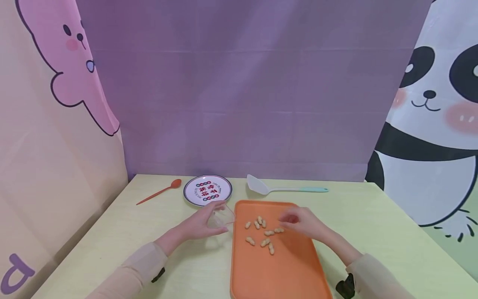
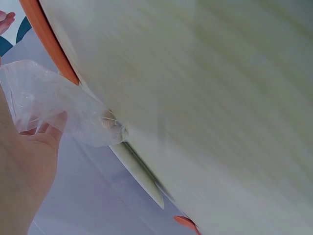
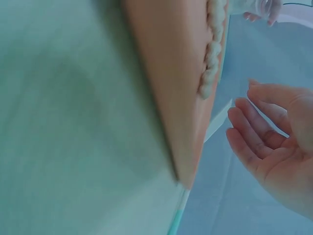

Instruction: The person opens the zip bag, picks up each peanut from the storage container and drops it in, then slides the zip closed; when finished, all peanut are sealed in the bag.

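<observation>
My left hand (image 1: 199, 222) holds a clear plastic bag (image 1: 223, 216) beside the left edge of an orange tray (image 1: 276, 274). In the left wrist view the bag (image 2: 63, 105) hangs from the fingers, with a small brownish lump (image 2: 108, 120) showing through its bottom. Several peanuts (image 1: 269, 233) in their shells lie scattered over the tray's far half. Over the tray's right side my right hand (image 1: 303, 222) hovers close to the rightmost peanuts. The right wrist view shows that hand (image 3: 274, 132) with loosely bent fingers and nothing between them.
A white plate (image 1: 192, 189) with a dark rim and red print sits behind the left hand. Left of it lies a red spoon (image 1: 176, 183). A white spatula (image 1: 257, 185) with a mint handle lies beyond the tray. A purple cloth (image 1: 242, 104) hangs behind the table.
</observation>
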Action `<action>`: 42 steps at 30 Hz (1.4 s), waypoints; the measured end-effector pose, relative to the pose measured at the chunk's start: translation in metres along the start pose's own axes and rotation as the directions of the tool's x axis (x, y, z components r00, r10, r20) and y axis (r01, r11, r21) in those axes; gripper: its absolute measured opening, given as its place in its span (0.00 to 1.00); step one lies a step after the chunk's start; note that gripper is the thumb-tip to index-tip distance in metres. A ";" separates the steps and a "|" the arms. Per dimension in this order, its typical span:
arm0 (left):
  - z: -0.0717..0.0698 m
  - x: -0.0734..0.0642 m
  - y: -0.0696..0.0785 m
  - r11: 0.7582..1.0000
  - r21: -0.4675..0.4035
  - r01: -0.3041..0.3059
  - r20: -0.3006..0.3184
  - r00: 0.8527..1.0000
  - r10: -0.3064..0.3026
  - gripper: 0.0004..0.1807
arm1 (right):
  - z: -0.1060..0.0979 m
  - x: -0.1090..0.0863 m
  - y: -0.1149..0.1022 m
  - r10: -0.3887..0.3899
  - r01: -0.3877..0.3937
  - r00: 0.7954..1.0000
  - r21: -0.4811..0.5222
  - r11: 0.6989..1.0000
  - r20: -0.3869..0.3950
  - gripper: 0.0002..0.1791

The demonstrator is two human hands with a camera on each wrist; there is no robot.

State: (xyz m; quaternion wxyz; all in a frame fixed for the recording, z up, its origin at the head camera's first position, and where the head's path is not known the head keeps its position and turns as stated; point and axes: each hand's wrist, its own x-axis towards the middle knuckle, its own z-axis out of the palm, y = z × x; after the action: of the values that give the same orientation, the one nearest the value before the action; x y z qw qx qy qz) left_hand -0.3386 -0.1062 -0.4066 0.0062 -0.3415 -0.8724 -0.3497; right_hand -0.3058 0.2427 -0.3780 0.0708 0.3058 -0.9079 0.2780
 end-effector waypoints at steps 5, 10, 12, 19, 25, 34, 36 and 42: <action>0.000 0.000 0.001 1.000 0.012 0.007 -0.002 1.000 -0.007 0.47 | 0.002 -0.006 0.008 0.006 -0.006 1.000 0.003 1.000 0.016 0.08; 0.002 0.000 0.001 1.000 0.024 0.001 -0.001 1.000 -0.001 0.47 | 0.006 -0.006 0.012 0.015 -0.016 0.998 0.012 1.000 0.061 0.11; 0.002 0.000 0.001 1.000 0.025 0.000 0.000 1.000 0.000 0.46 | 0.008 -0.006 0.012 0.010 -0.011 0.997 0.009 1.000 0.073 0.12; 0.002 0.000 0.002 1.000 0.022 -0.004 -0.002 1.000 0.004 0.46 | 0.010 -0.004 0.009 -0.006 0.011 0.995 -0.046 0.999 0.100 0.10; 0.003 0.001 0.001 1.000 0.022 -0.020 -0.002 1.000 0.020 0.47 | 0.011 -0.004 0.008 -0.004 0.008 0.992 -0.031 0.999 0.127 0.06; 0.006 0.000 0.000 0.999 0.037 -0.009 0.004 1.000 0.009 0.47 | 0.012 -0.005 0.011 -0.003 0.002 0.991 0.007 1.000 0.134 0.04; 0.006 0.000 0.000 0.999 0.037 -0.006 0.007 1.000 0.006 0.47 | 0.012 -0.006 0.011 0.021 -0.022 0.991 0.005 1.000 0.130 0.06; 0.005 0.001 0.001 0.999 0.036 -0.013 0.009 1.000 0.013 0.47 | 0.013 -0.006 0.013 0.073 -0.075 0.988 0.005 0.997 0.135 0.08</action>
State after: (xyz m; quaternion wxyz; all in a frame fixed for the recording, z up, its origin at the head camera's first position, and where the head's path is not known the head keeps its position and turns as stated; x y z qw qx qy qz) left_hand -0.3376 -0.1018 -0.4099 0.0110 -0.3485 -0.8764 -0.3323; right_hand -0.3084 0.2473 -0.3962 -0.0025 0.2903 -0.9199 0.2635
